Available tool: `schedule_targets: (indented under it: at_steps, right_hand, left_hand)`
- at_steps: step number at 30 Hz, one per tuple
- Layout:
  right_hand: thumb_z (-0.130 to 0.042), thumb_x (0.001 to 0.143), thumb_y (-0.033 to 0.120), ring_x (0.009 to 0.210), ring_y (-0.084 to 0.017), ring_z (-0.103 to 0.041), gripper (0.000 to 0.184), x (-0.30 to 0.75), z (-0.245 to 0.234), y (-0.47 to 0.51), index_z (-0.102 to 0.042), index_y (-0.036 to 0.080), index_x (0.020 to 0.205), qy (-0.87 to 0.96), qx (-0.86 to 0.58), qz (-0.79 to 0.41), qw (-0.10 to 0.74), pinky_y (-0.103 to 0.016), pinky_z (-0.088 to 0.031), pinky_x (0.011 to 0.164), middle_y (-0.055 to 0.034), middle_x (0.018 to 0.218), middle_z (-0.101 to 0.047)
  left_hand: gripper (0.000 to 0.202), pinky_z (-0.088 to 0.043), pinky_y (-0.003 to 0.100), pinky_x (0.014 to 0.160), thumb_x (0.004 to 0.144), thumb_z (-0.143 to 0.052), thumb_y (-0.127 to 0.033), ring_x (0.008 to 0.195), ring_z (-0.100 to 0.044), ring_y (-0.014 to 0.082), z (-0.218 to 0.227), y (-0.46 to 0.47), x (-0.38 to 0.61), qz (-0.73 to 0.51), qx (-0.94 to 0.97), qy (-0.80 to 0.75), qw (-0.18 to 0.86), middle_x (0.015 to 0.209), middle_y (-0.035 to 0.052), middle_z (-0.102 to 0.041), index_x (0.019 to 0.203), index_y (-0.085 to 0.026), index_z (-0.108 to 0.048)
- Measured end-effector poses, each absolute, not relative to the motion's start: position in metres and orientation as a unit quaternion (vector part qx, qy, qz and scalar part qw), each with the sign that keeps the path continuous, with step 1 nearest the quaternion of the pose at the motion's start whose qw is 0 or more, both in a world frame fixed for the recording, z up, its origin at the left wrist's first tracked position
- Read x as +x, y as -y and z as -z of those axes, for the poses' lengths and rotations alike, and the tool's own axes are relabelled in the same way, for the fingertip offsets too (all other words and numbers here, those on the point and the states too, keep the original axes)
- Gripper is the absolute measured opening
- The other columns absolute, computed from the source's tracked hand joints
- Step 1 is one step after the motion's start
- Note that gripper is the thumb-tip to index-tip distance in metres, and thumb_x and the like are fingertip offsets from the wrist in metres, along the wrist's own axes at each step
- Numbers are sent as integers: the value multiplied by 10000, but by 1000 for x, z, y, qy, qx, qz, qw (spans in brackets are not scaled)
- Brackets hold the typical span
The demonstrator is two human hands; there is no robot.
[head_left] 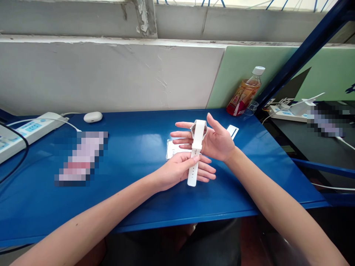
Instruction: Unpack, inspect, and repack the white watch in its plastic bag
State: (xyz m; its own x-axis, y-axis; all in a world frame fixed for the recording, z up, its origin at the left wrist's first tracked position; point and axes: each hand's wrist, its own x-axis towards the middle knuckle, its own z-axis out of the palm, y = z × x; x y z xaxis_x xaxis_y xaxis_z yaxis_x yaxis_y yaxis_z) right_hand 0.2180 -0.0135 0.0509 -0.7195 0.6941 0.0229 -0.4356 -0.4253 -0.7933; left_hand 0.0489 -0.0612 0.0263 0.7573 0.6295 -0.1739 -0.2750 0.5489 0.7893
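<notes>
A white wristwatch [198, 137] with a round silver-rimmed case hangs between my two hands, its strap closed into a loop at the top and its holed end pointing down. My left hand [174, 171] grips the lower strap, thumb pressed on it and the other fingers stretched out behind. My right hand [220, 144] is held palm up, thumb raised and fingers extended behind the watch; the case appears to lie against these fingers. Under the hands, a white flat item [172, 148] on the blue table [133, 147] is partly hidden.
To the left lie a blurred phone [84, 157] on a cable, a white earbud case [93, 117] and a power strip [36, 129]. A drink bottle [245, 92] leans at the back right. A white card [232, 131] lies behind my right wrist. A blue metal bar [302, 55] slants at right.
</notes>
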Motion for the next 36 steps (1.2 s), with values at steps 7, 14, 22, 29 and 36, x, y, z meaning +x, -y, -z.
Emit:
schedule_targets:
  at_steps: [7,14,22,29,36]
  right_hand:
    - [-207,981,524,1142,-266,-667,626,218,-51,12,-605,157,1294,407,-165,-833,338,-480,-412,1088,-115,1253,-706]
    - [-361,1015,427,853,-182,-725,416,219,-45,5,-695,179,1013,367,-180,-809,423,-337,-559,871,-36,896,-756]
    - [-601,937,505,778,-147,-749,290,221,-43,-5,-633,231,847,308,-247,-714,578,-276,-597,779,19,795,-768]
    - [-667,863,580,878,-177,-749,333,218,-40,-2,-631,249,884,427,-282,-624,590,-313,-581,820,-1,957,-794]
    - [-585,952,468,1347,-244,-529,271,213,-43,13,-741,250,911,663,-283,-505,475,-436,-433,1085,-48,1038,-786]
  left_hand:
    - [296,-595,368,830,947,-661,-328,890,-759,262,-27,61,50,-272,380,-238,851,994,190,-765,1068,-63,-716]
    - [257,-588,334,792,977,-588,-279,815,-758,232,-32,55,49,-305,339,-294,840,916,160,-773,1010,-57,-714]
    - [511,-483,423,1029,966,-421,-390,1108,-692,318,-38,48,40,-369,176,-233,882,1139,249,-715,1223,13,-603]
    - [652,-345,472,1165,871,-572,-357,1371,-481,363,-42,53,41,-374,182,-213,884,1413,282,-535,1378,35,-454]
    - [398,-381,483,1136,820,-769,-238,1338,-521,338,-33,54,48,-386,348,-250,817,1270,151,-676,1184,-125,-656]
